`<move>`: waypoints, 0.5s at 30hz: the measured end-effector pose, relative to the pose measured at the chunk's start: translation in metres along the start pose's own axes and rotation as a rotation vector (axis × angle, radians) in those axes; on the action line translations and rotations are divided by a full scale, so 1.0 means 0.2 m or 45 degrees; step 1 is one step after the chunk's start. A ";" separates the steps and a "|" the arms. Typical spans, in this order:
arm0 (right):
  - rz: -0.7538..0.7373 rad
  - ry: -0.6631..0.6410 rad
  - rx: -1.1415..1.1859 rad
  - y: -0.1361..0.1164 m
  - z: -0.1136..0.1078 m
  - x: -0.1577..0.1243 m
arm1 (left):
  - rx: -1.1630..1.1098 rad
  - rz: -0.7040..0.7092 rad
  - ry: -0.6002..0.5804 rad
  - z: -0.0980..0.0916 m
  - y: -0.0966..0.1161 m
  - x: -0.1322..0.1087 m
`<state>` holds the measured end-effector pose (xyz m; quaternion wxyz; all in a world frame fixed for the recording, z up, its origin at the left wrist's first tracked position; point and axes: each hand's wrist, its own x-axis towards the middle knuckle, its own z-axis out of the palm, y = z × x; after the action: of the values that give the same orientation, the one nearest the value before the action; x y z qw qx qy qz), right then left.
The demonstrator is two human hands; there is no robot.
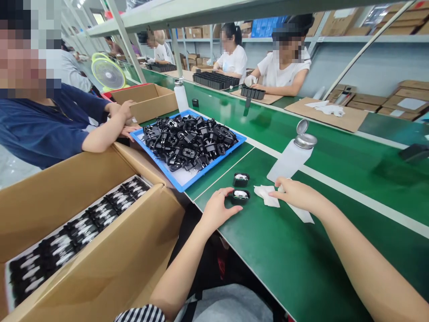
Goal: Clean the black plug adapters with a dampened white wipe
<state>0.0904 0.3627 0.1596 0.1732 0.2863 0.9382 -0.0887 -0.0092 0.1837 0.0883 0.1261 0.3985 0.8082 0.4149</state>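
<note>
Left hand (217, 209) sits low centre of the frame on the green desk (301, 259), fingers curled loosely around the near black adapter (241, 196); thumb side touches it, but how firm the hold is can't be told, the palm hides the near edge. A second black adapter (241, 179) lies just above it, untouched. Right hand (296, 194), right of centre, rests flat with fingers pressed onto a white cloth (266, 195), not closed round anything; the cloth's far end is hidden under the hand and a strip shows past the wrist. A white dispenser bottle (291, 156) with a flipped-open metal cap stands just beyond the right hand, its base partly covered by the fingers. Blue tray (182, 182) at centre holds a heap of black plug parts (189, 141), single pieces hard to separate. Lower left, an open cardboard box (110, 250) shows rows of packed black pieces (83, 226); the box is cut off by the frame edge. Upper left, a person in a dark blue sleeve (47, 129) leans arms on another carton (150, 100), that person's hands touching the tray corner. Green fan (107, 74) behind. Workers at the far side, top of frame, are small; what they handle is unclear.
</note>
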 end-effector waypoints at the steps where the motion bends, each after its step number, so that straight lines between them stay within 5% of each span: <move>1: 0.017 0.000 -0.019 -0.01 0.01 0.00 | 0.022 0.014 -0.003 0.01 0.00 0.01; 9: -0.133 0.199 -0.223 -0.10 0.16 0.06 | 0.056 0.054 0.055 0.03 -0.03 0.00; 12: -0.210 0.170 -0.005 -0.03 0.01 0.00 | 0.043 0.047 0.041 0.02 -0.03 0.01; 15: -0.057 0.499 0.358 0.07 -0.20 -0.12 | 0.031 0.037 0.038 0.03 -0.04 0.01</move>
<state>0.1061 0.3731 0.2046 -0.0558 0.2984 0.9384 -0.1650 -0.0115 0.1852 0.0795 0.1030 0.4056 0.8091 0.4126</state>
